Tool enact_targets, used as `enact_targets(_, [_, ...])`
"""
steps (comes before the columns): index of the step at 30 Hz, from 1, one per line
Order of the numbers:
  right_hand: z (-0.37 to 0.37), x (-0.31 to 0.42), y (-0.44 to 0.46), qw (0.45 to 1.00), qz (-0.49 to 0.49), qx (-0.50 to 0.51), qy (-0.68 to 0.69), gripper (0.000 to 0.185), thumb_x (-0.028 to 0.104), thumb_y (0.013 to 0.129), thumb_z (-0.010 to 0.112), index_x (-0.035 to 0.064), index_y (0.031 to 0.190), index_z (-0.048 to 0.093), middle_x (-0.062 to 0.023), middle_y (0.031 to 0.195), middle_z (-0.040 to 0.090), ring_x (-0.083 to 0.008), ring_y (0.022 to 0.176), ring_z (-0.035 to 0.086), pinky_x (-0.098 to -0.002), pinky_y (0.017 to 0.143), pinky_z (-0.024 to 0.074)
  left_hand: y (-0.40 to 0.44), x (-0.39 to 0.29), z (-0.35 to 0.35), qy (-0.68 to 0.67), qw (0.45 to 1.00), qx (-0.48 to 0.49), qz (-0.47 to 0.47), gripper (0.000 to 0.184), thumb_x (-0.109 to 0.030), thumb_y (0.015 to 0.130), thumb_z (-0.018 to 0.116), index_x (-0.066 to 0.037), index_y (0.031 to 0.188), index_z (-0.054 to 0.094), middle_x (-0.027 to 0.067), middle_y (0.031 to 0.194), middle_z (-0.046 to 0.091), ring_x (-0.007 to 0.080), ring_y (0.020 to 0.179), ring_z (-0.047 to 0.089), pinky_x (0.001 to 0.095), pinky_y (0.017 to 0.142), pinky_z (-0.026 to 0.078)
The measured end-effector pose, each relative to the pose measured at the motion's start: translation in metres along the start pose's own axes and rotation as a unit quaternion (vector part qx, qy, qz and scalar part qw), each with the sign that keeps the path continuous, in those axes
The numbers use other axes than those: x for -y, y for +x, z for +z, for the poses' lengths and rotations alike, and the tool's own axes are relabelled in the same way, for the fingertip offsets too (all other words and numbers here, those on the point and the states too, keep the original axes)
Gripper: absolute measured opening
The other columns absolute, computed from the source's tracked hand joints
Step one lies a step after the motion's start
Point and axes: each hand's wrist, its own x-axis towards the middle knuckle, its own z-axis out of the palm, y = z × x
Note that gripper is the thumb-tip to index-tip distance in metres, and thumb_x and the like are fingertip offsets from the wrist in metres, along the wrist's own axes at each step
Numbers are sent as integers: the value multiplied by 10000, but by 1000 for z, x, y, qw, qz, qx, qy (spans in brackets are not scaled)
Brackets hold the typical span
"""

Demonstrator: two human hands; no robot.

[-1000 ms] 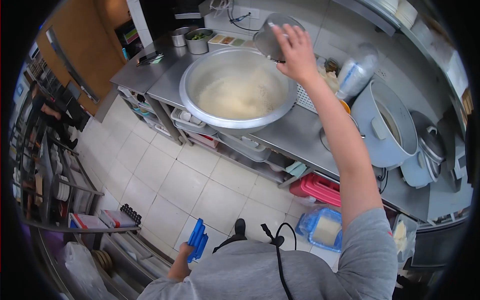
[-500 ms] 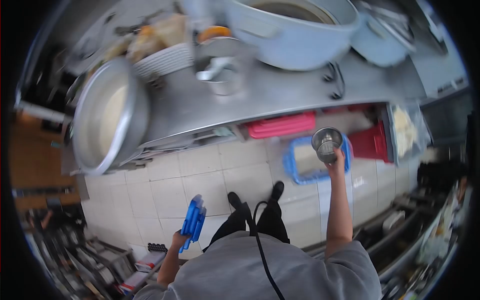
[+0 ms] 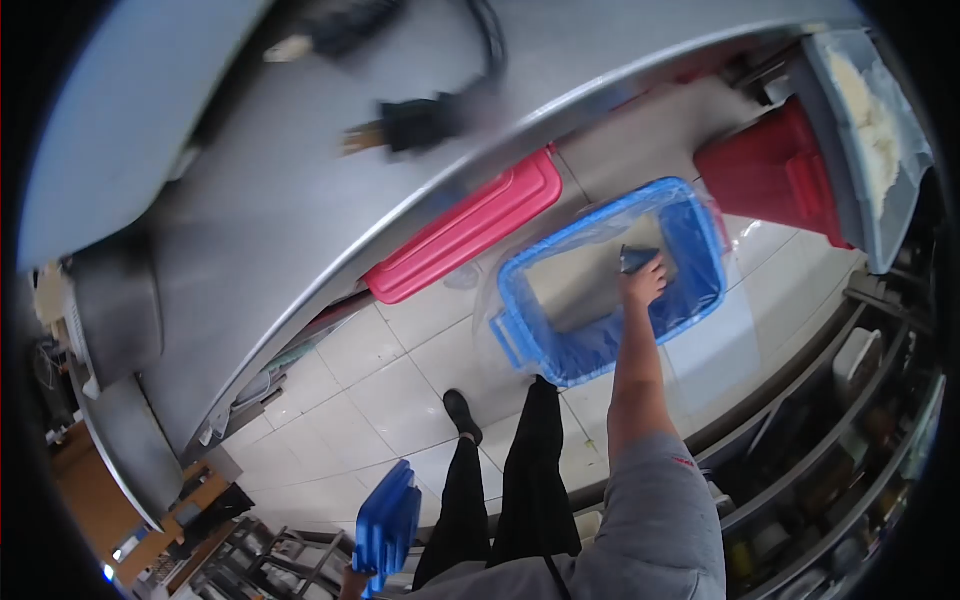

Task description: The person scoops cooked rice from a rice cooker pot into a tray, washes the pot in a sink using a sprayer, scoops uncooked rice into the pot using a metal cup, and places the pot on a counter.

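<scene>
A blue bin (image 3: pixel 512 290) lined with clear plastic stands on the floor, a pale grainy mass inside it. My right hand (image 3: pixel 645 281) reaches down into the bin, its fingers wrapped round a small metal cup (image 3: pixel 637 259) that touches or hangs just over the pale contents. At the lower left, my left hand (image 3: pixel 354 582) grips a blue plastic lid-like object (image 3: pixel 388 523), held low beside my legs; most of that hand is hidden at the frame's bottom.
A steel counter (image 3: pixel 270 220) with a black power plug (image 3: pixel 415 125) crosses the upper left. Under it lies a pink lid (image 3: pixel 470 228). A red bin (image 3: pixel 775 170) and a grey container (image 3: pixel 870 130) stand at the upper right. Shelves (image 3: pixel 800 440) line the lower right.
The view has swung from the counter with the large metal bowl down to the floor. My right hand has carried the cup from above the bowl down into the blue bin.
</scene>
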Motion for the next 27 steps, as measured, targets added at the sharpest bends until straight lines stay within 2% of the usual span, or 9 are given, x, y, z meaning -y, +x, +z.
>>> enact_targets(3, [58,2,9,999,-6,-35,-17,1067,390,490,761,52,1327,192,-186,1188,379,-382,1060,418,-479,925,337,-6,-12,7,37,998,-32,-35,424,-20,543,759,1,941,613,87,858,639,185,743,594,330,714,471])
enact_targets(5, [119,17,-10,996,11,16,82,1069,382,474,767,12,1308,210,-217,1202,368,-386,1063,423,-466,938,329,-9,-23,11,65,996,-48,-48,408,-29,543,761,-2,924,617,84,844,640,186,734,594,332,704,472])
enact_targets(10, [133,34,-39,913,10,183,365,1021,323,492,764,-21,1290,229,-244,1206,395,-341,1092,435,-429,895,388,-9,-30,14,79,994,-65,-43,368,-51,543,765,-9,882,627,77,809,641,188,711,595,335,680,474])
enact_targets(12, [107,22,-46,723,131,385,558,987,299,527,752,6,1309,226,-195,1174,434,-298,1065,451,-431,848,423,-9,-37,14,75,994,-70,-24,353,-60,543,767,-12,865,631,75,794,642,189,701,595,337,671,475])
enact_targets(14, [75,13,-54,702,155,427,548,940,287,577,726,50,1331,217,-144,1182,421,-273,1034,464,-444,799,440,-9,-32,10,63,995,-76,6,338,-69,542,769,-15,848,635,72,780,643,190,692,596,338,661,476])
enact_targets(16, [44,2,-62,607,152,484,612,733,298,628,684,121,1261,359,-98,1082,470,-238,968,506,-411,758,460,-7,-31,3,44,996,-75,35,323,-77,542,771,-18,831,638,69,766,643,191,683,596,339,651,477])
enact_targets(19, [-6,-17,-75,599,116,503,612,825,268,646,664,90,1325,229,-118,1174,393,-254,1003,464,-455,763,449,-5,-41,-1,-30,998,-39,47,316,-74,561,761,-12,844,634,68,765,638,168,667,585,322,632,471])
enact_targets(22, [-70,-44,-95,607,114,472,629,776,259,652,657,97,1301,264,-112,1156,399,-252,989,461,-459,768,454,-6,-59,-7,-27,999,-41,21,289,-74,586,742,-9,846,633,75,761,635,163,660,579,312,618,462])
enact_targets(27, [-190,-95,-137,625,83,455,629,726,250,666,628,106,1288,283,-112,1210,386,-277,1055,450,-461,822,427,-21,-90,-15,3,992,-24,122,285,-99,612,706,13,864,630,93,777,636,177,675,589,318,645,464])
